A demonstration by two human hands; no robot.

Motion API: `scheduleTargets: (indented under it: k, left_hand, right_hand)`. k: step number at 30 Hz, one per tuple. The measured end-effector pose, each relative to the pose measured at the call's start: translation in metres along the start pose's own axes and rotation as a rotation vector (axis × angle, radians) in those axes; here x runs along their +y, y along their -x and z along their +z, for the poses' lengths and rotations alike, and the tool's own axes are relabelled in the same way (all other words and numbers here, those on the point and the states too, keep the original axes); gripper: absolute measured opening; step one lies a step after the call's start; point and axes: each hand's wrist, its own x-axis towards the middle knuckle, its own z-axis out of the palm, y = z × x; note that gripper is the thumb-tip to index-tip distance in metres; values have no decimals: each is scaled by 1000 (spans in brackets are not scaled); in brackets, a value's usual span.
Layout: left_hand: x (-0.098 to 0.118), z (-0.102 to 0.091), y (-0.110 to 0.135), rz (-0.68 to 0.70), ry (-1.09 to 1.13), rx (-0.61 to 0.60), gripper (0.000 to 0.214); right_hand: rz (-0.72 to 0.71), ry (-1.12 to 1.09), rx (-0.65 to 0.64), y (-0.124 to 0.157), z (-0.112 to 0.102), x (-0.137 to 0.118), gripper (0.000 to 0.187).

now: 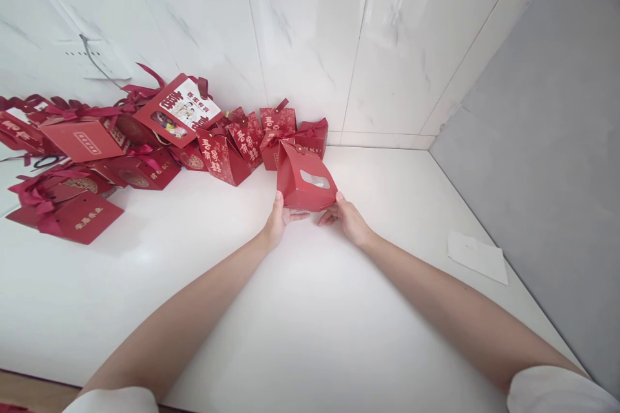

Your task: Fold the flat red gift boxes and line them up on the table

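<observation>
A red paper gift box (303,184) with a clear window in its side is held tilted between my two hands over the white table. My left hand (281,219) grips its lower left corner, the thumb on the side and the other fingers reaching underneath. At the lower right corner my right hand (345,214) pinches the edge in the same way, thumb on top. Just behind the held box stand red gift boxes with ribbons, a small one (312,135) partly hidden by it.
Several red gift boxes (220,153) line the wall to the left, one with a printed white panel (186,103) on top. Dark scissor handles (46,161) show among them. A white paper (477,257) lies at the right. A grey wall (557,142) bounds the table (300,310) there.
</observation>
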Motion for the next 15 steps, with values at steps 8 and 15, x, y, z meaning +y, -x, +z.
scheduleTargets:
  k: [8,15]
  left_hand:
    - [9,4,2,129,-220,289,59]
    - [13,13,5,226,-239,281,62]
  right_hand:
    - [-173,-48,265,5,3,-3,66]
    - [-315,179,297,13,15,-6,92]
